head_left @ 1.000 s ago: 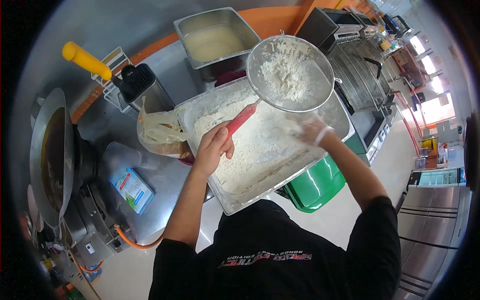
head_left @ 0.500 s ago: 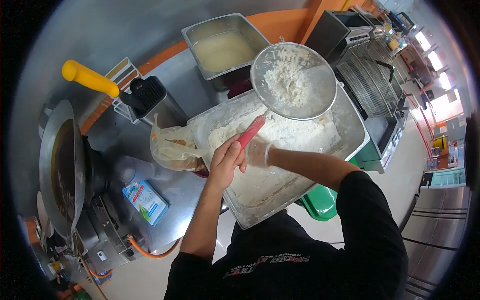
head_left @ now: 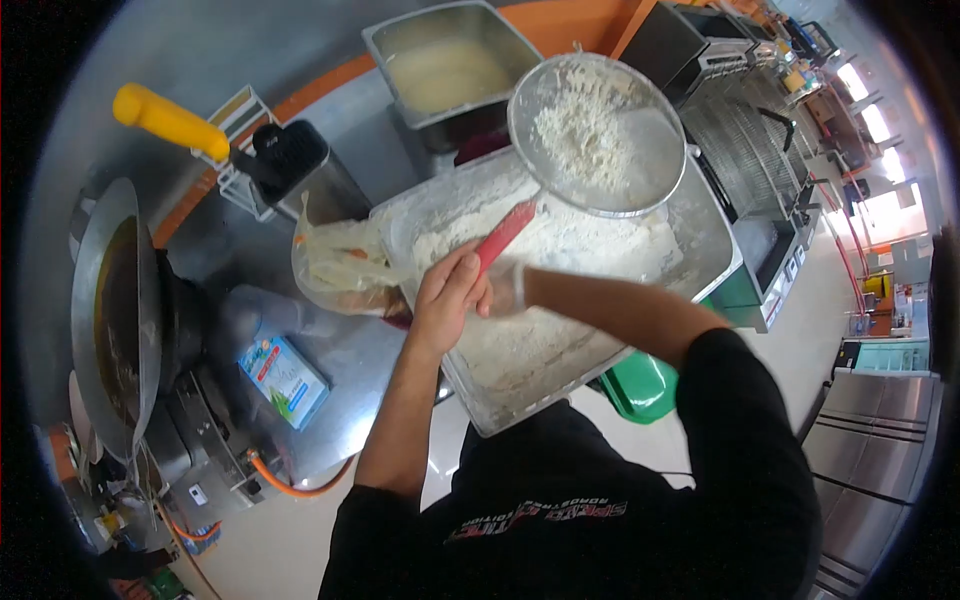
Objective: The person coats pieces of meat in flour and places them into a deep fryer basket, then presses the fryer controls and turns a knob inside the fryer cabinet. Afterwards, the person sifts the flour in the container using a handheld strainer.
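My left hand [head_left: 450, 300] is closed round the red handle of a round mesh sieve [head_left: 640, 160]. Lumpy white flour [head_left: 585, 140] lies in the sieve, which is held above a large metal tray [head_left: 715, 245]. More flour [head_left: 590, 250] covers the tray's bottom. My right hand [head_left: 507, 290], in a clear glove, is right beside the left hand, over the tray. Its fingers are blurred and partly hidden behind the left hand. A clear plastic bag [head_left: 340, 265] sits against the tray's left edge.
Behind the tray stands a deep metal pan [head_left: 440, 120] of pale liquid. To the left are a wok [head_left: 145, 330], a yellow-handled tool [head_left: 170, 120] in a metal holder, and a blue carton [head_left: 285, 380]. Wire baskets [head_left: 745, 150] are at right, a green bin [head_left: 640, 388] below.
The view has tilted slightly, so most things sit higher in it. My right hand has shifted a little left, closer to my left hand. The left hand keeps its grip on the sieve.
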Motion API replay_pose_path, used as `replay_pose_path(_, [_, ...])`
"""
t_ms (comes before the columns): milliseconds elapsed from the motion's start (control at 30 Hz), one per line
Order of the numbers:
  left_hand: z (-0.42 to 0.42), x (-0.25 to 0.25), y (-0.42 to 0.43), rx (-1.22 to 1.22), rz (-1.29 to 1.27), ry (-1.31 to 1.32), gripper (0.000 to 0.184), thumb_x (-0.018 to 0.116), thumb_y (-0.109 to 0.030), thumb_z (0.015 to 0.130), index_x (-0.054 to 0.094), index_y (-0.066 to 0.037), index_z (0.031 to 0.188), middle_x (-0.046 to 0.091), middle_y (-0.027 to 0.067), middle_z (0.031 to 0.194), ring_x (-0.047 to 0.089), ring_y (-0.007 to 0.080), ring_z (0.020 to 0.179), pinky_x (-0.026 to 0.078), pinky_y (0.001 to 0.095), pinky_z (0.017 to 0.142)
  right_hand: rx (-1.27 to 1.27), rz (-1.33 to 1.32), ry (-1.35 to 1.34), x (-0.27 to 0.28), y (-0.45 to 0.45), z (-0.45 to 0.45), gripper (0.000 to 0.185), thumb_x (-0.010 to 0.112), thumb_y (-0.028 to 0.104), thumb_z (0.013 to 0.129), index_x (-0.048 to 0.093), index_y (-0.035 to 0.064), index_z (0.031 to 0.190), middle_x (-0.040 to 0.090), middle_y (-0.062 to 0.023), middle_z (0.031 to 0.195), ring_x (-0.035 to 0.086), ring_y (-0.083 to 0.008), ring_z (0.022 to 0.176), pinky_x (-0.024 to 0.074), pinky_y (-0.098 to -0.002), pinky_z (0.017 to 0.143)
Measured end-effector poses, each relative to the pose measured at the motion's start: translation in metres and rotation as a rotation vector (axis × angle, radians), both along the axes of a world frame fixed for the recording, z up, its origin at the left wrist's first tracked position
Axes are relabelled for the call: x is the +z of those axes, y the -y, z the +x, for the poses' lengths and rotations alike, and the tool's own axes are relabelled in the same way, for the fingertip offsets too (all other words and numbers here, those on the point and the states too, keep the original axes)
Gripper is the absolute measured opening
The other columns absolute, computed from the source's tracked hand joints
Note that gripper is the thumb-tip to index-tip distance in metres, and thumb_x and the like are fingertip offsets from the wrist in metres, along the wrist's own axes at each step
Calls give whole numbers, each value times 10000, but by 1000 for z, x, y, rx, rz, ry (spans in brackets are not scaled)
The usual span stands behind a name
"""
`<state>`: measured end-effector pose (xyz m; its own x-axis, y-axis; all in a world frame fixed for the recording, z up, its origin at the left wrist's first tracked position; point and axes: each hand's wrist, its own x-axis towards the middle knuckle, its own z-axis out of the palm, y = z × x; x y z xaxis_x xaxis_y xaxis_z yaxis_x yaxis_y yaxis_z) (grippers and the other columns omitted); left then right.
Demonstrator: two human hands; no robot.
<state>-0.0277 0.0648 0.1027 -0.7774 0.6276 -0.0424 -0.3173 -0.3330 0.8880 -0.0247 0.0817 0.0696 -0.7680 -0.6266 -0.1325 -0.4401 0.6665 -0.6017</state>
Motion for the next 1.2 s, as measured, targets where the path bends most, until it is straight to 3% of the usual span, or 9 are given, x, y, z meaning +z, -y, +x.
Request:
replay_pose_path(133, [0,1,1,41,7,-34,507,436,-356,981,478,71,1251,330,-41,554,404,94,494,360,233,507,109,-40,65,-29,-198,3,599,601,454,815,479,196,1343,440,-131,1363,402,-265,1286,328,-390,1058])
replay_pose_path(233, [2,-1,2,51,12,-38,505,427,-355,985,469,65,1262,330,-41,553,412,103,495,368,239,514,371,314,-264,-14,-233,11,655,643,446,771,455,236,1363,295,-152,1472,266,-306,1368,267,-440,1093])
replay_pose_path(333, [0,-1,3,53,13,-14,504,425,-354,986,467,64,1264,331,-39,554,413,105,496,371,242,515,255,138,1,-51,-242,24,753,679,459,728,406,234,1393,180,-162,1523,138,-344,1408,203,-481,1113])
replay_pose_path(400, [1,-1,4,54,9,0,502,424,-353,987,468,64,1263,331,-38,555,412,105,497,372,242,515,209,148,-124,-58,-211,25,877,712,455,684,350,149,1422,255,-163,1486,201,-285,1398,220,-418,1117])
replay_pose_path(500, [1,-2,4,30,16,-13,498,423,-347,988,467,65,1262,331,-37,555,406,106,496,371,245,513,5,-741,505,-59,-166,20,797,651,459,763,361,77,1400,473,-127,1234,420,-205,1220,345,-352,1016])
replay_pose_path(900, [0,0,4,17,-2,-15,467,429,-304,993,459,68,1273,335,-36,582,428,102,527,401,248,528,-151,-1054,988,-211,-132,5,511,573,493,853,557,80,1154,584,-53,810,588,-156,844,466,-283,746])
replay_pose_path(967, [0,-1,4,14,-5,-18,471,430,-306,992,457,73,1272,334,-35,580,430,105,525,400,250,528,332,126,-164,-102,-177,11,456,621,458,805,600,129,1120,645,-120,906,612,-256,934,476,-354,832])
replay_pose_path(1033, [-1,-2,5,11,-3,-17,475,431,-307,992,455,77,1270,333,-35,578,433,108,523,399,251,528,105,574,215,-14,-188,12,416,632,428,776,622,142,1077,640,-162,1028,597,-307,1002,467,-400,874])
replay_pose_path(1200, [2,-1,6,-9,-7,-37,498,437,-319,989,444,93,1269,326,-26,571,431,117,513,398,258,528,-402,431,-105,3,-327,46,427,608,357,822,604,113,1172,633,-179,1076,603,-327,1005,456,-423,920])
